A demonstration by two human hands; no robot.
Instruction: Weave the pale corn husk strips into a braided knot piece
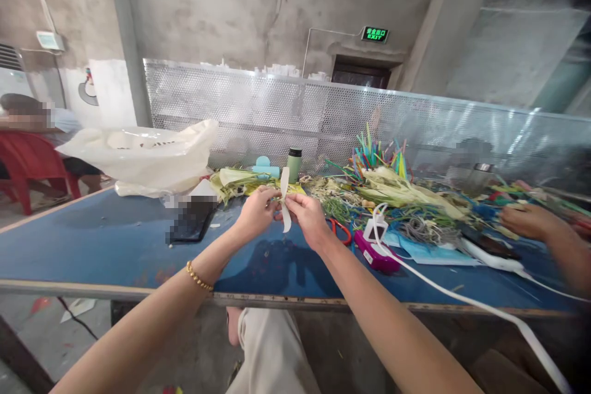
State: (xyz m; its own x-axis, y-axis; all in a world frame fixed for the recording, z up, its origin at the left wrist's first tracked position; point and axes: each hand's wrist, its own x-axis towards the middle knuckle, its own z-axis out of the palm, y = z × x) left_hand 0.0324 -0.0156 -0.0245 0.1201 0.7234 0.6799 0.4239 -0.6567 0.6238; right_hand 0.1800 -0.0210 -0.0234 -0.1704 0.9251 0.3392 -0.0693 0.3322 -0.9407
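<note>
In the middle of the view I hold up a pale, narrow, leaf-shaped strip [285,180], its pointed ends showing above and below my fingers. My left hand [257,212] has its fingers closed at the strip's middle from the left. From the right, my right hand [307,217] pinches the same middle part between thumb and fingers. Whether a thinner piece is also in the fingers is too small to tell. Both hands are above the blue tabletop [138,258], and red-handled scissors [339,231] lie just beyond my right hand.
A big cream plastic bag [152,157] and a dark phone [192,220] are to the left. Behind stand a green bottle [294,163] and pale husks [406,191]. On the right are a purple box [376,255], a white cable [443,286] and another person's hand [530,221].
</note>
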